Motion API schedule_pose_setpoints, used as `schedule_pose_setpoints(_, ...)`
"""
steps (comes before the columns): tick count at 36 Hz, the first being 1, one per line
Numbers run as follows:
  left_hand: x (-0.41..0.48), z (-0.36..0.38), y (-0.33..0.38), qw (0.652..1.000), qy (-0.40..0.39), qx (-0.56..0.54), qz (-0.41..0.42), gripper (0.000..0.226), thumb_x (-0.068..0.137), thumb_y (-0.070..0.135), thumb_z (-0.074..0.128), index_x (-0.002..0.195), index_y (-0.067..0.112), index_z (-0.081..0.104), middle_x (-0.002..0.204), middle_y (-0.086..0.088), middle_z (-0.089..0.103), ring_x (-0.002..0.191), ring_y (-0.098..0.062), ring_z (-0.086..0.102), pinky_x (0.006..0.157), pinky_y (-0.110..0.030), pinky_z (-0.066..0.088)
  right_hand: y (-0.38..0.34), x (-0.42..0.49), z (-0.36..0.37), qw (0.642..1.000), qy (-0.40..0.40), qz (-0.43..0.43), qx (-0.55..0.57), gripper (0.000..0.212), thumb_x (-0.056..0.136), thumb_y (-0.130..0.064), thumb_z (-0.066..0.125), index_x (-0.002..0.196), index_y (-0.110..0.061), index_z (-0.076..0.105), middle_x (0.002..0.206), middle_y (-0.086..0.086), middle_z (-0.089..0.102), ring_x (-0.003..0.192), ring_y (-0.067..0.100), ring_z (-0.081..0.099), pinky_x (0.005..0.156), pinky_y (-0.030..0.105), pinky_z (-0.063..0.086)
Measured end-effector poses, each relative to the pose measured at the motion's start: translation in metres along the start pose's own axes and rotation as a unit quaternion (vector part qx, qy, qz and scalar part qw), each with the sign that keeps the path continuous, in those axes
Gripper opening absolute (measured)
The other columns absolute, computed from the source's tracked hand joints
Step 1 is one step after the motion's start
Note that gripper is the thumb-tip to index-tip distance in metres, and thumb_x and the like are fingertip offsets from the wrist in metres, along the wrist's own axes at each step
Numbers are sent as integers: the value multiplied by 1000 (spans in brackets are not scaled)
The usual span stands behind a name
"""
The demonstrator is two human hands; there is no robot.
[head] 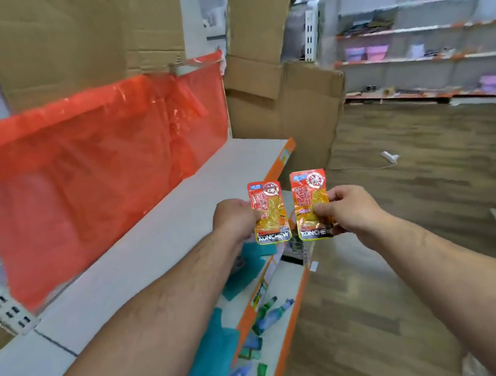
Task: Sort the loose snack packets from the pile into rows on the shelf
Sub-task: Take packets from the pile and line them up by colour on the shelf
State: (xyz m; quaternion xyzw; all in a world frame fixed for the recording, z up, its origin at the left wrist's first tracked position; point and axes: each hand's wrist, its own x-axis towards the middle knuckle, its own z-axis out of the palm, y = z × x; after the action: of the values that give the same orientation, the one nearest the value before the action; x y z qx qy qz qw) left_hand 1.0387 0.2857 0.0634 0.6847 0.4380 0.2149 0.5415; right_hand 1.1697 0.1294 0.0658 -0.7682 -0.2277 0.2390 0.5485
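Left hand (233, 219) pinches the left packet (269, 208), right hand (351, 209) the right packet (310, 199), fingers clamped.

Forearms out toward 12 o'clock. At 9 o'clock, left grip (234, 218) pinches left packet (271, 216); at 3 o'clock, right grip (351, 209) pinches right packet (310, 202).

I count two snack packets of the same red and yellow kind, the left packet (270, 213) and the right packet (311, 204), and two hands, the left hand (233, 219) and the right hand (346, 208), with one packet in each. There is one red plastic sheet (92, 166), at least three brown cardboard pieces, the largest a cardboard panel (73, 37), and one small white object (390, 157). The teal packs (210, 354) overlap too much for me to count.
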Motion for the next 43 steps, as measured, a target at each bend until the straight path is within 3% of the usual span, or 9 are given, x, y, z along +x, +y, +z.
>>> schedule_pose_setpoints(4, 26, 32, 26, 999, 17, -20, -27, 5, 88, 2, 66, 91, 5, 63, 79, -12, 64, 53, -17, 56, 38, -21, 39, -3, 50, -33, 1000, -19, 1, -13, 18, 86, -6, 72, 77, -11, 58, 68, 13, 63, 56, 24, 54, 51, 33, 47)
schedule_pose_setpoints(10, 74, 70, 52, 997, 60, -37, -18, 12, 85, 4, 69, 97, 4, 65, 107, -21, 68, 74, -24, 65, 51, -23, 37, -7, 119, -68, 999, -41, -17, -25, 19, 87, -7, 72, 74, -12, 59, 62, 6, 63, 48, 17, 54, 46, 28, 44)
schedule_pose_setpoints(12, 89, 80, 57, 997, 62, -34, -27, 12, 84, 3, 70, 95, 5, 65, 105, -21, 69, 81, -30, 67, 56, -25, 42, -4, 138, -73, 999, -46, -14, -24, 20, 87, -6, 71, 74, -12, 58, 60, 5, 63, 46, 16, 53, 45, 28, 43)
schedule_pose_setpoints(18, 148, 92, 67, 996, 75, -40, -32, 10, 82, 3, 71, 86, 8, 63, 83, -12, 60, 63, -21, 51, 58, -26, 39, -6, 202, -73, 997, -71, -11, -19, 17, 89, -5, 69, 77, -10, 58, 61, 7, 63, 47, 17, 52, 47, 29, 42)
schedule_pose_setpoints(25, 239, 103, 71, 994, 84, -53, -40, 9, 84, 4, 70, 89, 7, 64, 103, -23, 68, 76, -30, 61, 55, -24, 38, -13, 291, -54, 996, -86, -11, -35, 18, 88, -4, 70, 76, -10, 57, 59, 6, 62, 45, 16, 52, 46, 28, 42)
schedule_pose_setpoints(27, 268, 104, 75, 993, 89, -66, -41, 9, 84, 3, 70, 88, 7, 63, 99, -22, 67, 81, -33, 65, 54, -23, 38, -18, 319, -48, 995, -84, -14, -46, 17, 87, -5, 70, 77, -9, 58, 61, 9, 62, 48, 19, 51, 46, 28, 42)
schedule_pose_setpoints(30, 309, 101, 81, 992, 83, -79, -46, 16, 83, 1, 69, 77, 11, 59, 81, -12, 60, 61, -21, 50, 52, -23, 35, -26, 356, -37, 994, -89, -15, -58, 13, 87, -5, 71, 83, -6, 58, 67, 14, 61, 48, 19, 51, 44, 28, 42)
schedule_pose_setpoints(34, 351, 96, 86, 993, 87, -66, -32, 19, 81, -2, 67, 71, 11, 59, 66, -7, 52, 54, -19, 45, 54, -23, 34, -41, 400, -20, 994, -88, -18, -61, 12, 87, -3, 70, 88, -5, 59, 66, 12, 61, 43, 15, 51, 39, 24, 39)
schedule_pose_setpoints(43, 421, 72, 83, 989, 122, -69, -51, 24, 82, -4, 65, 67, 9, 53, 65, -10, 49, 52, -21, 42, 55, -30, 35, -67, 474, 30, 988, -133, -18, -79, 17, 88, -3, 69, 77, -9, 58, 63, 8, 61, 43, 16, 49, 36, 22, 38)
